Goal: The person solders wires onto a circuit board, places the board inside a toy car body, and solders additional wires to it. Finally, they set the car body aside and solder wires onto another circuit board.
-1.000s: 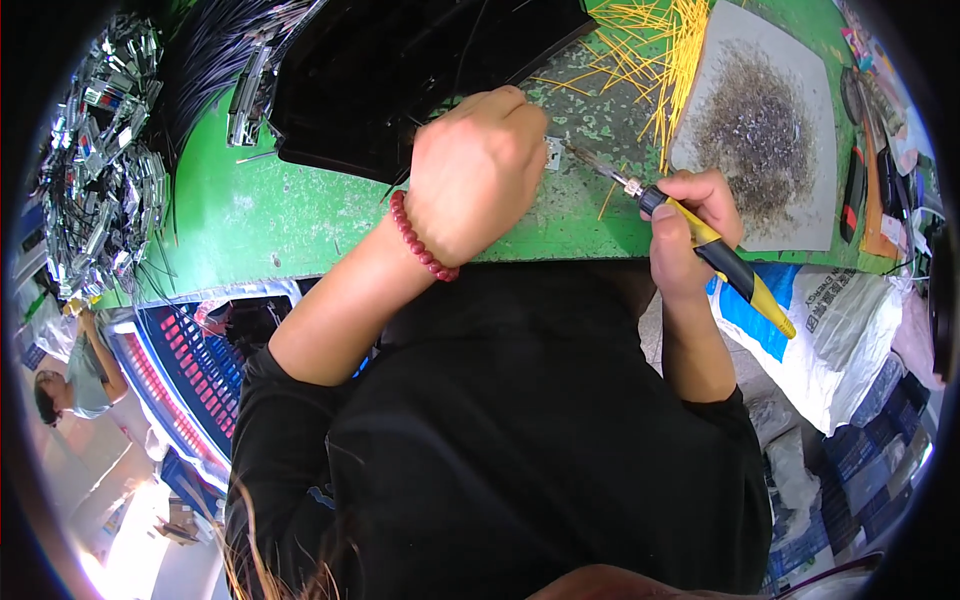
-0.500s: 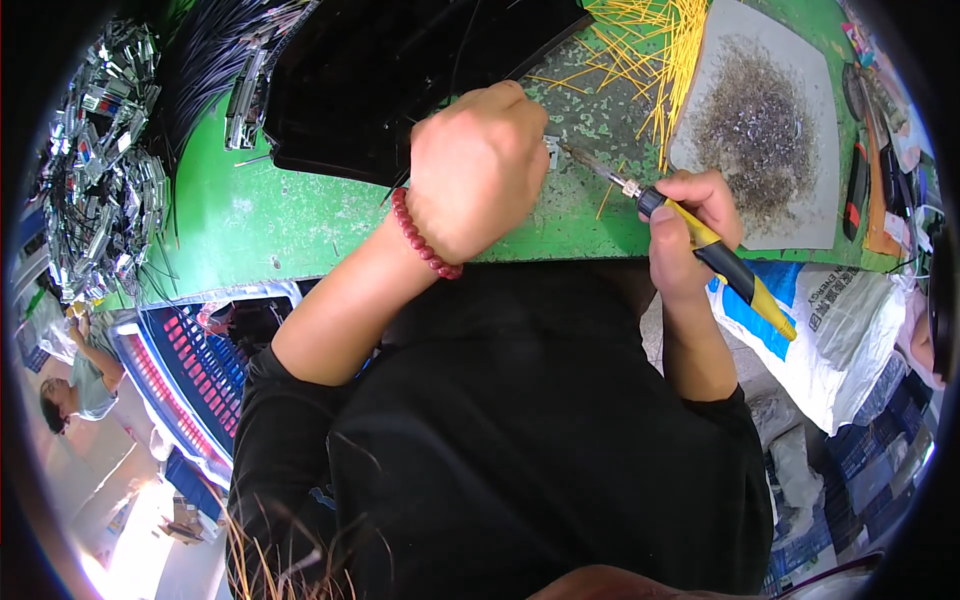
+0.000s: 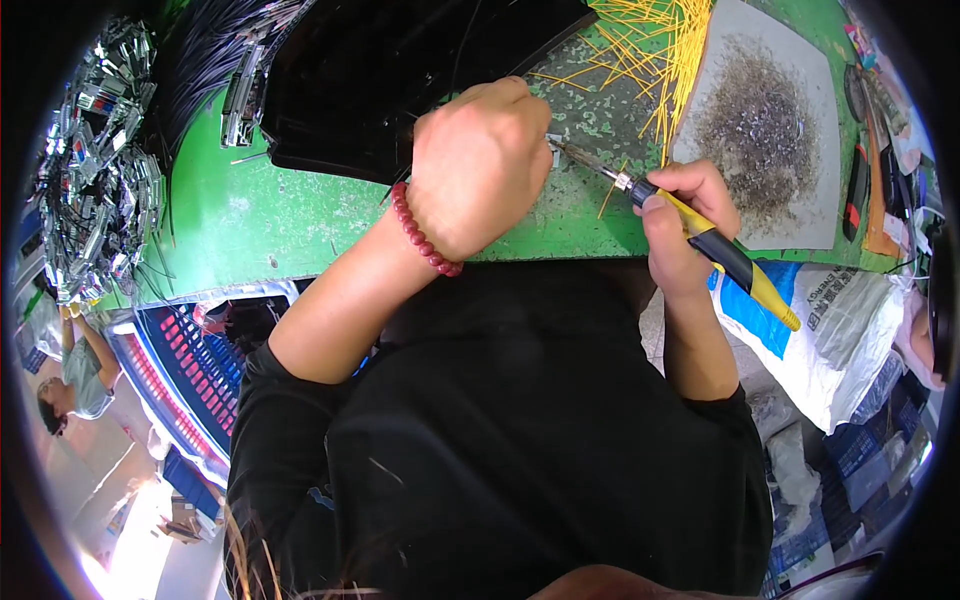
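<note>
My right hand (image 3: 690, 225) grips a yellow-and-black soldering iron (image 3: 752, 283), its handle slanting down to the right. The iron's tip points up-left and meets or nearly meets a small silvery part (image 3: 555, 152) beside my left hand (image 3: 482, 165). That left hand is closed, knuckles up, over the table's front edge area, with a red bead bracelet (image 3: 420, 232) on the wrist. Its fingertips are hidden underneath, so what they pinch cannot be made out. Beyond it lies a large black glossy tray or sheet (image 3: 350, 90).
Yellow wires (image 3: 680, 80) lie loose at the back of the green worn table (image 3: 240, 220). A pale board (image 3: 810, 215) carries dark solder debris on the right. Bundled small metal parts (image 3: 110, 180) and dark wires (image 3: 205, 75) sit left. A white sack (image 3: 850, 350) stands below right.
The iron and my right hand have shifted slightly up and left, bringing the tip closer to the silvery part. My left hand has barely moved.
</note>
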Demonstrator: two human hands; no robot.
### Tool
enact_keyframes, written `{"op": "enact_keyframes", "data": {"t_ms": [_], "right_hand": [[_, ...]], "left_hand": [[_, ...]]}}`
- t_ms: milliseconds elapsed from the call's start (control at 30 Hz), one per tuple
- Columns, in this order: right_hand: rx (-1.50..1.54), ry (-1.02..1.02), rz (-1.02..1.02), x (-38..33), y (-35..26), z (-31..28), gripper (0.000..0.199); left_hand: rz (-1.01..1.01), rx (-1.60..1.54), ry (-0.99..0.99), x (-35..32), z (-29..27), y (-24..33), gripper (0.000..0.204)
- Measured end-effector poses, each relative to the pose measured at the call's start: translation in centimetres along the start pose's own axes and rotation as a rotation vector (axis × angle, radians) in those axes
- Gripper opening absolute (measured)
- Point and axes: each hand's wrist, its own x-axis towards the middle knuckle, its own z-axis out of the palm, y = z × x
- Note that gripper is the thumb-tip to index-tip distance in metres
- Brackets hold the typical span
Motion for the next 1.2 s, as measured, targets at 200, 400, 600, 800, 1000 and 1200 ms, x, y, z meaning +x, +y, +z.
{"op": "enact_keyframes", "data": {"t_ms": [200, 400, 600, 800, 1000, 1200], "right_hand": [[-0.028, 0.055, -0.026, -0.4, 0.4, -0.2, 0.013], [0.092, 0.073, -0.058, -0.3, 0.9, -0.4, 0.028], [0.053, 0.053, -0.093, -0.1, 0.8, -0.5, 0.012], [0.042, 0.071, -0.083, -0.3, 0.9, -0.6, 0.012], [0.094, 0.106, -0.066, -0.7, 1.0, -0.9, 0.026], [-0.227, 0.251, -0.244, 0.0, -0.4, -4.1, 0.014]], "left_hand": [[0.002, 0.006, -0.007, 0.0, 0.0, 0.0, 0.007], [-0.012, -0.025, 0.029, 0.0, 0.0, 0.0, 0.010], [-0.014, -0.025, 0.027, 0.1, 0.1, 0.0, 0.010], [-0.013, -0.038, 0.025, 0.1, 0.0, 0.1, 0.009], [-0.007, -0.045, 0.040, 0.2, 0.1, 0.1, 0.009], [-0.012, -0.047, 0.042, 0.0, -0.1, 0.1, 0.008]]}}
